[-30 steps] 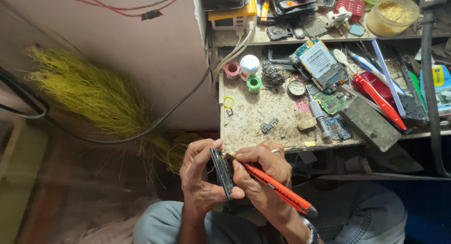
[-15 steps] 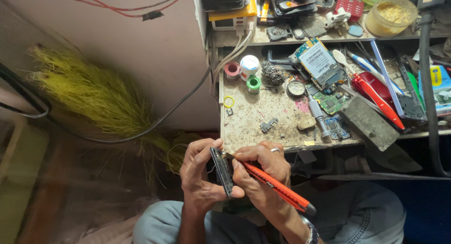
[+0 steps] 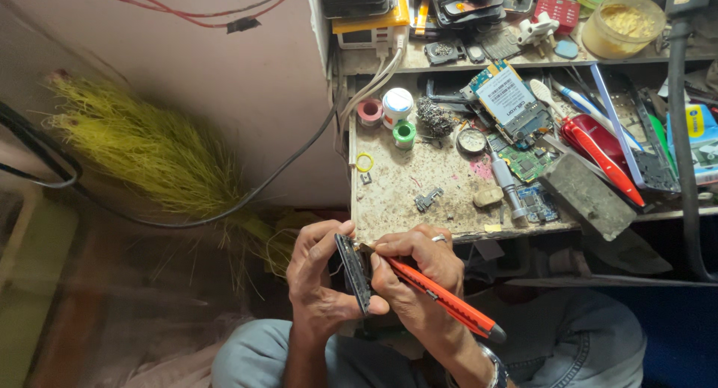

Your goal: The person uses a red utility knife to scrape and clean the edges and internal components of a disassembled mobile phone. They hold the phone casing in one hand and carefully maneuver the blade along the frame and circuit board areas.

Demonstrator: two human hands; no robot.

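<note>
both hands (image 3: 374,279) raised, fingers curled, touching

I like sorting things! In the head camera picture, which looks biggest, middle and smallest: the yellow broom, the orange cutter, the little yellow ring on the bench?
1. Yellow broom, by far the biggest.
2. Orange cutter in the right hand; it is nearer the camera, so it looks larger than it is.
3. Yellow ring, the smallest.

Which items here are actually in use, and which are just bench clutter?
In use:
left hand
right hand
dark phone part, held edge-on in the left hand
orange utility knife, tip at the part

Lying about:
solder spools
circuit boards
red tool
broom
</note>
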